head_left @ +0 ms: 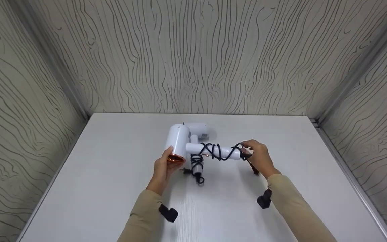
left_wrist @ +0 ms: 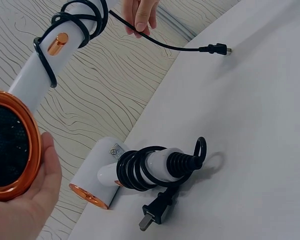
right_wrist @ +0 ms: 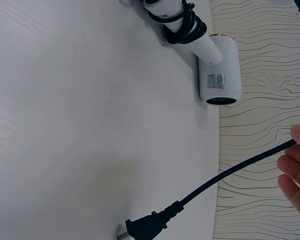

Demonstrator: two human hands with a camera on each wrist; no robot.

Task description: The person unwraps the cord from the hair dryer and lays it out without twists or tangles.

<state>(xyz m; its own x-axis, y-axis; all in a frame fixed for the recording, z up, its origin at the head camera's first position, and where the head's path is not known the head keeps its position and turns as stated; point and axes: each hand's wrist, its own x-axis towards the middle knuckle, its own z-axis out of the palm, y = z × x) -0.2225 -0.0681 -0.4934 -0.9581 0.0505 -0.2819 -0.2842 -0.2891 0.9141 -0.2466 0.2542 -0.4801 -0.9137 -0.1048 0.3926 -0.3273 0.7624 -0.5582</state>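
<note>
A white hair dryer (head_left: 176, 139) with a copper-coloured rim (left_wrist: 34, 150) is held up above the table, black cord wound loosely round its handle. My left hand (head_left: 162, 168) grips its barrel near the rim. At the handle's end, my right hand (head_left: 260, 158) pinches the cord (right_wrist: 240, 166) between thumb and fingers. The free cord runs down to a two-pin plug (left_wrist: 215, 48) low over the table. Behind and below lies a second white hair dryer (left_wrist: 102, 167), its cord coiled round the handle and its plug (left_wrist: 157, 207) beside it.
Both dryers are over a white table (head_left: 113, 188). Wood-grain patterned panels (head_left: 193, 57) rise behind the table and at both sides, with grey metal strips at the corners. A black wrist mount (head_left: 168, 213) sits on each sleeve.
</note>
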